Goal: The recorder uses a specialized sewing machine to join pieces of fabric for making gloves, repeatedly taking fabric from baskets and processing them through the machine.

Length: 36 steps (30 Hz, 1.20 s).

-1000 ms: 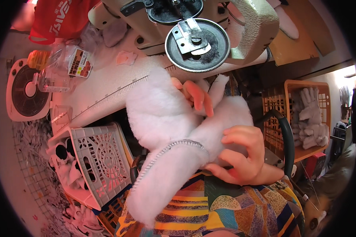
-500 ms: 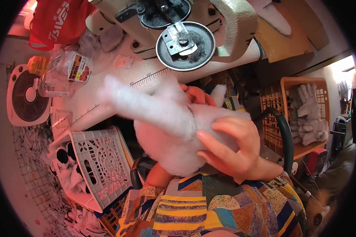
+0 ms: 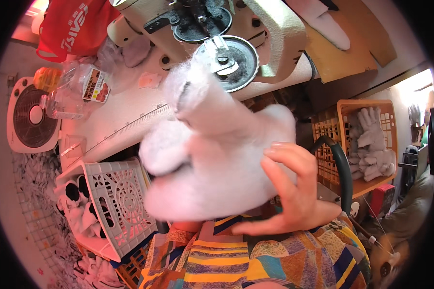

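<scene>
A white fluffy plush piece (image 3: pixel 231 168) with several stubby, limb-like parts hangs above my lap, blurred by motion. One limb points up at the machine's toothed disc and has a dark slit or seam near its tip. My left wrist (image 3: pixel 185 226) shows below the plush piece; the hand itself is hidden behind or inside it, so its fingers do not show. At the plush piece's right side is my right hand (image 3: pixel 291 188), fingers apart and thumb stretched to the left. Its fingertips lie at or very near the fabric; I cannot tell whether they touch.
Ahead stands a sewing machine (image 3: pixel 279 38) with a toothed disc (image 3: pixel 248 67) over a pale table (image 3: pixel 115 139). A clear plastic jar (image 3: pixel 72 98), a red bag (image 3: pixel 72 29) and a fan (image 3: pixel 33 113) are left. A white crate (image 3: pixel 123 207) and an orange crate (image 3: pixel 393 139) hold white pieces.
The plush piece has turned, and a limb now points up toward the machine. My left fingers, seen before behind it, are hidden now. My right hand has come off the seam and spread wider.
</scene>
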Tool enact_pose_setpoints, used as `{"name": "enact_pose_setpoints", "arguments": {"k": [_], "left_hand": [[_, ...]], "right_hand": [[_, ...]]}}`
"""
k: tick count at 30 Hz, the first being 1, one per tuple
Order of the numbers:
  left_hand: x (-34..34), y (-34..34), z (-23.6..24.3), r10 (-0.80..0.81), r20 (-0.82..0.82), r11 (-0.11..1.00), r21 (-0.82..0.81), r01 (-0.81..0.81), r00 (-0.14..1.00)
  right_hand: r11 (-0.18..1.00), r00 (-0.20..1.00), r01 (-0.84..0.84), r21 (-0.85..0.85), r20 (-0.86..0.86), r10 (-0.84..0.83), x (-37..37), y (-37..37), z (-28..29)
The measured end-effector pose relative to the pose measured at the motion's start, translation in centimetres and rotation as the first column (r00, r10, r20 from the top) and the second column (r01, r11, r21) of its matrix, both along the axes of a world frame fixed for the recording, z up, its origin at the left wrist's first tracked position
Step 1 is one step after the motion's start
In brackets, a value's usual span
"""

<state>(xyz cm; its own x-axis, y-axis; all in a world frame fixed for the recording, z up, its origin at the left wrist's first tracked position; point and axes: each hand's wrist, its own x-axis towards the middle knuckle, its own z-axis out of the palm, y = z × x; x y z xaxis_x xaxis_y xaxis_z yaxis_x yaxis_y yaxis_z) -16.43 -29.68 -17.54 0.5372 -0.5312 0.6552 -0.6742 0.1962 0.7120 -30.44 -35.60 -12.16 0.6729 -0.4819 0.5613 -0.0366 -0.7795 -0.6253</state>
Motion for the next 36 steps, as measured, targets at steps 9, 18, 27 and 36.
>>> {"name": "enact_pose_setpoints", "arguments": {"k": [9,18,27,36], "left_hand": [[2.1,2.7,1.1,-0.217,-0.588,0.932,0.113,0.345,0.780],[1.9,2.8,1.8,-0.217,-0.869,0.932,-0.049,0.360,0.445],[1.3,1.8,2.1,-0.199,-0.928,0.936,-0.086,0.341,0.314],[-1.1,1.2,0.5,-0.125,-0.663,0.980,0.036,0.198,0.738]], "right_hand": [[0.582,0.985,-0.161,0.797,0.092,0.146,0.0,-3.4,-2.7],[-0.336,0.956,-0.295,0.894,0.276,-0.103,-0.1,-3.5,-6.5],[-0.228,0.922,-0.384,0.895,0.383,-0.050,0.9,-3.3,-4.6],[0.587,0.994,-0.034,0.809,0.091,-0.068,1.6,-1.8,-5.3]]}}
